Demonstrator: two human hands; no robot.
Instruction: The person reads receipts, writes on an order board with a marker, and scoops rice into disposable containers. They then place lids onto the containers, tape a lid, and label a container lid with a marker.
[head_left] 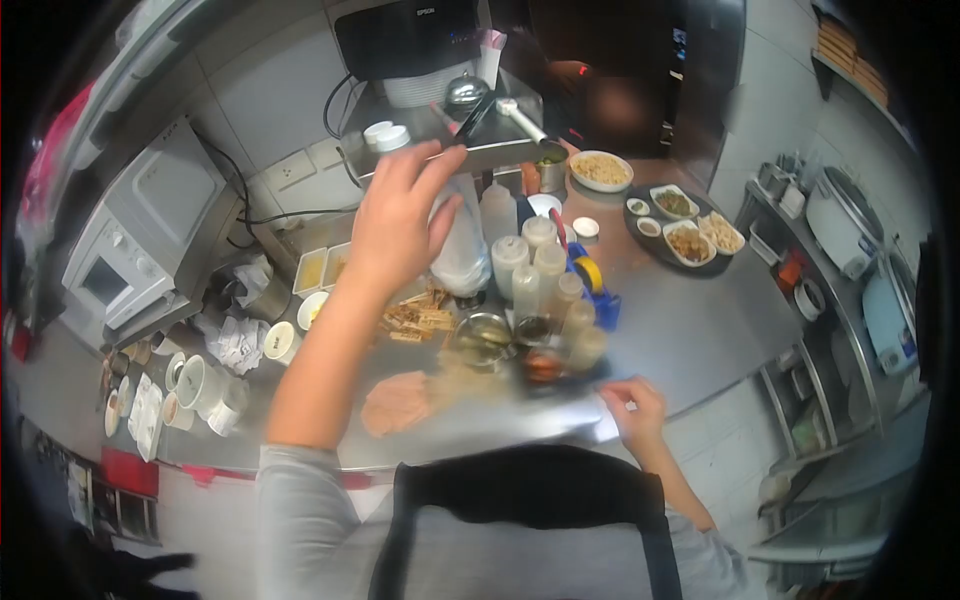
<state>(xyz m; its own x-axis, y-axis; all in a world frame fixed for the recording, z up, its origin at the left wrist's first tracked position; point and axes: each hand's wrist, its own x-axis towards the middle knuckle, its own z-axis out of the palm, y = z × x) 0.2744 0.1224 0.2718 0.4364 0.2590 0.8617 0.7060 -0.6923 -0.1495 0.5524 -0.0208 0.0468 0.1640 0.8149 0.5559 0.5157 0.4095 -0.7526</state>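
Note:
My left hand (400,222) is raised over the counter, fingers apart and slightly bent, holding nothing visible. Its fingertips overlap the front edge of a small metal shelf (500,155) in this view, just below a black long-handled utensil (474,122). Behind the palm stands a clear plastic-covered container (462,245). Low at the counter's front edge, my right hand (636,408) has thumb and fingers pinched together; what they hold, if anything, I cannot make out. A blurred bright patch lies beside those fingers. Squeeze bottles (525,290) and a metal bowl (484,338) sit between the hands.
Filled dishes rest on a dark round tray (690,265) at right, near a bowl of pale food (601,170). Wooden clips (418,316) and a blue tape dispenser (600,295) lie mid-counter. A white microwave (130,240) and tubs (200,385) occupy the left.

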